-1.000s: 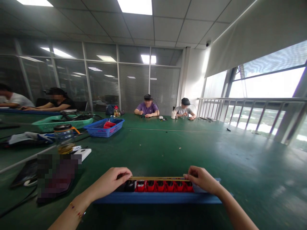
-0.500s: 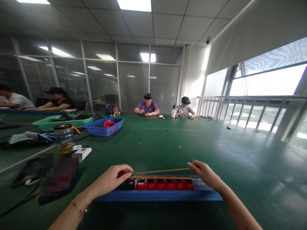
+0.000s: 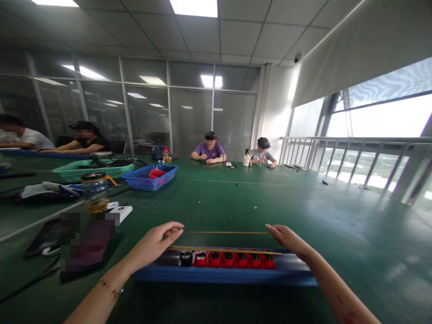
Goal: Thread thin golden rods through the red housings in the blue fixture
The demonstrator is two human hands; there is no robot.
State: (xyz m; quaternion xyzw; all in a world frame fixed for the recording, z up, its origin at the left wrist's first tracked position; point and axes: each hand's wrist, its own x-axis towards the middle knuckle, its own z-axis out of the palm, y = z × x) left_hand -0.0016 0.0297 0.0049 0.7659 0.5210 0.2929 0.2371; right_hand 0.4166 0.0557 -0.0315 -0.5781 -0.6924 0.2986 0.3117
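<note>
A thin yellowish stick [image 3: 227, 232] stretches level beyond the blue trough. My right hand [image 3: 286, 238] pinches its right end between thumb and fingers. Close to the other end is my left hand [image 3: 165, 236], its thumb and fingertips slightly apart and just short of the stick. Below both hands lies the long blue trough [image 3: 222, 276], holding a row of red boxes [image 3: 228, 259] with dark contents and a black piece [image 3: 186, 258] at the left. More yellowish sticks [image 3: 226, 250] lie lengthwise across the tops of the boxes.
On the left are a glass jar [image 3: 96, 193], a white device [image 3: 124, 216], a dark pouch [image 3: 86, 252], a blue basket [image 3: 150, 182] and a green basket [image 3: 94, 172]. Co-workers sit across the green table [image 3: 229, 202], one in a purple shirt [image 3: 209, 152].
The stick has been raised away from those on the boxes, further from me, and is now level. My left fingertips have come off its left end and moved up slightly.
</note>
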